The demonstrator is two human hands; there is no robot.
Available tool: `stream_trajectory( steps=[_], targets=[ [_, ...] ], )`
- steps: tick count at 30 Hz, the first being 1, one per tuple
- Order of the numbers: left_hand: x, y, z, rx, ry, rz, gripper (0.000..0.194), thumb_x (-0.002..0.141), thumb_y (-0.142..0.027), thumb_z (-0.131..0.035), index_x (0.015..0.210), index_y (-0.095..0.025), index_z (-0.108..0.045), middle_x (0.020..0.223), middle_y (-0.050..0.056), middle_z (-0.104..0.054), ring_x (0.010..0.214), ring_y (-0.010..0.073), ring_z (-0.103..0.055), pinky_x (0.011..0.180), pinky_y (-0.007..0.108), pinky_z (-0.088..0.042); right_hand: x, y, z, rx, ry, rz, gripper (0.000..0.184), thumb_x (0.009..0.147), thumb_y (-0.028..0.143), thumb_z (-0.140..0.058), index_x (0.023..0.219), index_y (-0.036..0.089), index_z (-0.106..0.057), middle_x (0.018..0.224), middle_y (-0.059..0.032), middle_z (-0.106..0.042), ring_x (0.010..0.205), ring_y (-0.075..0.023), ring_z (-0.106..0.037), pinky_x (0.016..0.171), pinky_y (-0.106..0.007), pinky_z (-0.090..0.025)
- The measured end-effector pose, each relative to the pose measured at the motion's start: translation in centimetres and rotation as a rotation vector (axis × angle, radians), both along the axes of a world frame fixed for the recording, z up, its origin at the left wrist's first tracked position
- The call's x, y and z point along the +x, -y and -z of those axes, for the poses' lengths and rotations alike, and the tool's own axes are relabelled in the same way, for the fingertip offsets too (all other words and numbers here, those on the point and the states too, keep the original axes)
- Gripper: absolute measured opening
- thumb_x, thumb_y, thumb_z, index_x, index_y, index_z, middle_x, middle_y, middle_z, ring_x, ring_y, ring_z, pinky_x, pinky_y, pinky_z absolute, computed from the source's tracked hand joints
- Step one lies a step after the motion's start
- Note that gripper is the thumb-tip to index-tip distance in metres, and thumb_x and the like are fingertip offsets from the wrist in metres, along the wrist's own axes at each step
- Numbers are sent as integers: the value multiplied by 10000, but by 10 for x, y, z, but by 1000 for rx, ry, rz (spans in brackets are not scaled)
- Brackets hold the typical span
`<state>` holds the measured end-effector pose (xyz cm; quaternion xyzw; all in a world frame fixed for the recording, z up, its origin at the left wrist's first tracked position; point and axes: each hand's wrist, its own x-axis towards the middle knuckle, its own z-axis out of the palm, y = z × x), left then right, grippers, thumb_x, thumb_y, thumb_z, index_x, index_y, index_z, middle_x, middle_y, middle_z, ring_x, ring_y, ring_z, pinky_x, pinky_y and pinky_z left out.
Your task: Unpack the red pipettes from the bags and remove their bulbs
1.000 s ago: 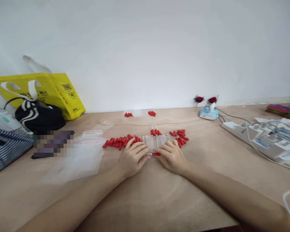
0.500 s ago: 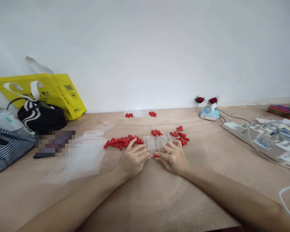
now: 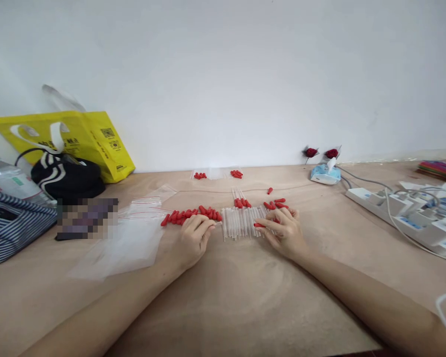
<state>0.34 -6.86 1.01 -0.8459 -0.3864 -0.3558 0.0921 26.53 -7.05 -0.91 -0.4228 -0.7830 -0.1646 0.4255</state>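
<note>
A row of clear thin tubes [image 3: 241, 221] lies side by side on the wooden table [image 3: 223, 292]. My left hand [image 3: 193, 238] rests just left of the row, fingers curled and pinched on a clear tube beside a line of red rubber caps [image 3: 189, 215]. My right hand [image 3: 284, 230] sits at the row's right end, fingers bent, pinching a red cap [image 3: 259, 225]. More red caps [image 3: 277, 204] lie scattered under and behind that hand. A few capped tubes [image 3: 241, 200] lie just behind the row.
Clear zip bags [image 3: 130, 238] lie to the left, with a striped pouch [image 3: 11, 225], black bag [image 3: 69, 176] and yellow bag [image 3: 92, 139] beyond. Power strips with cables [image 3: 405, 213] fill the right. A tissue pack [image 3: 323, 173] stands by the wall.
Both hands drew apart from the middle of the tube row: the left moved to the left cap line, the right to the row's right end. One cap now lies farther back.
</note>
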Motion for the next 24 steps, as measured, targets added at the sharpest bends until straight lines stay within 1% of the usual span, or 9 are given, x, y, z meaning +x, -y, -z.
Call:
stream_trajectory(
  steps=[3,7,8,10,13,15,17,20,24],
  targets=[
    [15,-4,-7,-192,118,-12,234,847,-210,-363,867,-152,-589,831,60,-588,801,160,-543,749,300,-436,9,-12,-7,-140,-122,135,191,773,370,-524,815,239,-656,724,-27,-622,710,-163,-510,711,-326,-254],
    [36,-26,-20,-658,216,-135,175,786,-237,-455,804,-158,-610,814,31,-636,727,144,-576,661,254,-451,30,-27,-17,-475,-298,380,305,717,492,-513,694,215,-639,635,-10,-634,660,-182,-542,713,-334,-267],
    [42,-34,-23,-763,216,-155,164,769,-239,-477,791,-153,-615,794,29,-647,706,138,-585,640,240,-453,35,-28,-19,-546,-310,411,319,707,509,-508,676,220,-641,607,-2,-630,644,-181,-546,717,-335,-270],
    [53,-49,-26,-877,192,-173,145,737,-223,-512,776,-133,-618,708,26,-655,633,125,-598,584,215,-455,42,-30,-21,-651,-304,430,330,701,528,-495,669,241,-653,584,11,-631,641,-181,-558,734,-342,-274],
    [71,-65,-28,-917,135,-206,170,678,-184,-561,827,-116,-606,561,4,-634,518,116,-586,503,196,-438,46,-32,-21,-725,-298,445,360,711,558,-456,698,269,-670,585,10,-639,646,-185,-568,723,-337,-293],
    [81,-71,-28,-910,81,-238,205,631,-172,-593,830,-126,-605,504,-11,-616,502,122,-580,492,195,-429,48,-36,-21,-717,-312,489,376,733,547,-426,748,265,-674,611,-6,-649,649,-189,-574,685,-321,-313],
    [88,-73,-29,-888,15,-273,199,587,-161,-613,785,-139,-613,475,-13,-603,512,138,-581,497,205,-426,50,-44,-23,-690,-310,548,354,752,502,-417,791,257,-670,672,-17,-664,690,-193,-582,669,-309,-324],
    [95,-73,-33,-852,-80,-319,188,553,-142,-611,741,-149,-619,493,3,-609,554,165,-592,518,225,-429,50,-61,-27,-740,-233,612,276,754,426,-440,818,266,-656,785,-4,-672,786,-193,-586,689,-303,-334],
    [100,-68,-39,-789,-168,-351,150,559,-140,-595,707,-156,-612,635,46,-647,674,198,-611,575,246,-439,37,-91,-32,-838,-144,617,225,718,395,-496,780,248,-655,797,-26,-667,819,-201,-580,706,-309,-348]
  ],
)
